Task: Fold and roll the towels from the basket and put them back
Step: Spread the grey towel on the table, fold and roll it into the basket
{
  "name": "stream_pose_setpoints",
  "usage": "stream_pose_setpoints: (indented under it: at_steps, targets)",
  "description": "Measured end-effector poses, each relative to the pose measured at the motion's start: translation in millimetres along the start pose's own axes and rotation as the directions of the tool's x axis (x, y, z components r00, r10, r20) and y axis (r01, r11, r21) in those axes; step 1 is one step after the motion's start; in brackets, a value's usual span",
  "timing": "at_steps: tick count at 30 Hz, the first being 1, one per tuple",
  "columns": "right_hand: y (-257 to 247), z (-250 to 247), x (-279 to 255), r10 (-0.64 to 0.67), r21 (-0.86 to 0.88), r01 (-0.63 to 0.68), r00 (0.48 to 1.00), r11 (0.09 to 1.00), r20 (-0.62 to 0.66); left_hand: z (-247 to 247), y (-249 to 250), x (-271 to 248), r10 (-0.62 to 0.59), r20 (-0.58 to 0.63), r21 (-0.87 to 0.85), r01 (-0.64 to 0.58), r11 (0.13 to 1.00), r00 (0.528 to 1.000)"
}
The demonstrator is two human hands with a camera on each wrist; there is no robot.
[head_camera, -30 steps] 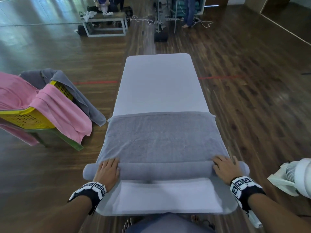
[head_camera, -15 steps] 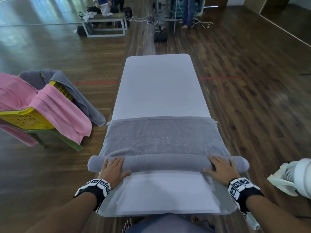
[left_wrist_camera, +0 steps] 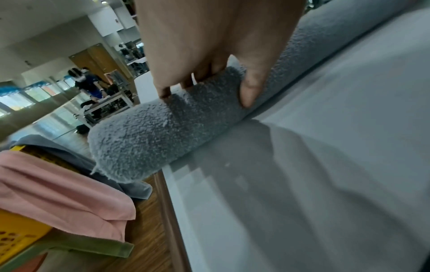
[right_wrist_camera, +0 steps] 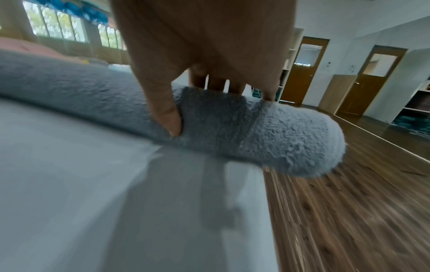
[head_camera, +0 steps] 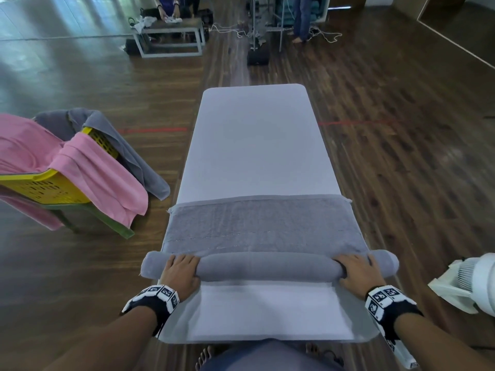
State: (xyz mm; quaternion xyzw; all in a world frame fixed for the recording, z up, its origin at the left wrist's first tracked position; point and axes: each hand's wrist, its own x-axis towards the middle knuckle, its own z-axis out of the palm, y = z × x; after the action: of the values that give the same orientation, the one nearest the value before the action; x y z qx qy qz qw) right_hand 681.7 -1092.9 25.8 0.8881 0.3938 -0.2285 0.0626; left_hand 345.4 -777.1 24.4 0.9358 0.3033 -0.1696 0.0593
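I see my left hand (head_camera: pixel 180 274) and right hand (head_camera: pixel 357 271) gripping the half-rolled grey terry towel (head_camera: pixel 265 236) on the long white table (head_camera: pixel 257 145); the yellow plastic basket (head_camera: pixel 40 187) sits left of the table.

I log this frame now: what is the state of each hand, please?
Left hand: grips the grey towel roll near its left end.
Right hand: grips the same roll near its right end.
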Motion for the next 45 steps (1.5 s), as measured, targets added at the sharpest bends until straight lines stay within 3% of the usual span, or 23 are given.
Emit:
stream_pose_setpoints:
  at_steps: [3, 6, 11, 15, 18, 20, 23, 26, 29, 36, 38, 42, 45]
  targets:
    - [0.9, -14.8, 9.3, -0.012, 0.041, 0.011, 0.999, 0.999, 0.032, -10.5, -1.7, 4.4, -0.027, -0.011, -0.005, 0.027, 1.0, 1.0]
    - [1.0, -14.8, 15.9, 0.016, 0.141, -0.006, 0.998, 0.99, -0.066, -7.3, -5.5, 8.6, -0.041, -0.12, -0.122, 0.026, 0.992, 0.992]
    - [4.5, 3.2, 1.7, -0.033, 0.028, 0.033, 0.999, 0.999, 0.013, 2.5, -11.3, -2.4, 0.05, -0.045, -0.059, -0.053, 0.997, 0.998]
    - [2.1, -14.7, 15.5, 0.008, 0.078, -0.01, 1.0, 0.997, 0.025, -10.0, -9.8, 7.7, 0.013, -0.029, -0.082, -0.016, 0.997, 0.999]
    - [1.4, -17.6, 22.1, 0.04, 0.102, -0.033, 0.997, 0.994, -0.071, -5.2, -11.7, 15.0, -0.051, -0.04, -0.134, 0.045, 0.99, 0.998]
    - [3.8, -11.9, 17.3, 0.018, 0.142, -0.008, 0.998, 0.99, -0.063, -1.7, -12.8, 12.3, -0.01, -0.014, -0.1, 0.009, 0.995, 1.0]
    - [8.1, -6.6, 11.2, -0.019, 0.04, 0.018, 1.0, 0.999, 0.005, -5.0, -11.5, 9.1, 0.054, -0.009, -0.027, -0.054, 0.998, 0.998]
    - [7.4, -21.5, 19.4, 0.005, 0.033, -0.006, 0.999, 0.999, 0.031, -13.6, -13.4, 16.4, 0.039, -0.03, -0.008, -0.039, 0.999, 0.999]
    - [9.2, -27.2, 25.6, 0.041, 0.086, -0.033, 0.994, 0.996, -0.098, -13.6, -19.3, 31.1, -0.003, -0.109, -0.057, -0.003, 0.998, 0.994]
    - [10.2, -24.5, 22.3, 0.008, -0.052, -0.007, 1.0, 0.999, 0.024, -11.7, -17.9, 30.5, 0.068, 0.023, 0.063, -0.069, 0.996, 0.997]
    - [10.0, -36.2, 33.6, 0.024, -0.048, -0.022, 0.999, 0.999, 0.031, -21.2, -18.2, 41.6, 0.016, 0.057, 0.068, -0.02, 0.998, 0.998]
    - [12.3, -53.5, 56.7, 0.082, 0.013, -0.081, 0.986, 0.997, -0.147, -35.6, -19.9, 65.0, -0.141, -0.028, 0.051, 0.142, 0.989, 0.99]
    - [13.9, -48.4, 61.0, 0.045, -0.023, -0.045, 0.999, 0.999, -0.014, -35.0, -24.5, 70.2, -0.107, 0.037, 0.076, 0.104, 0.992, 0.994]
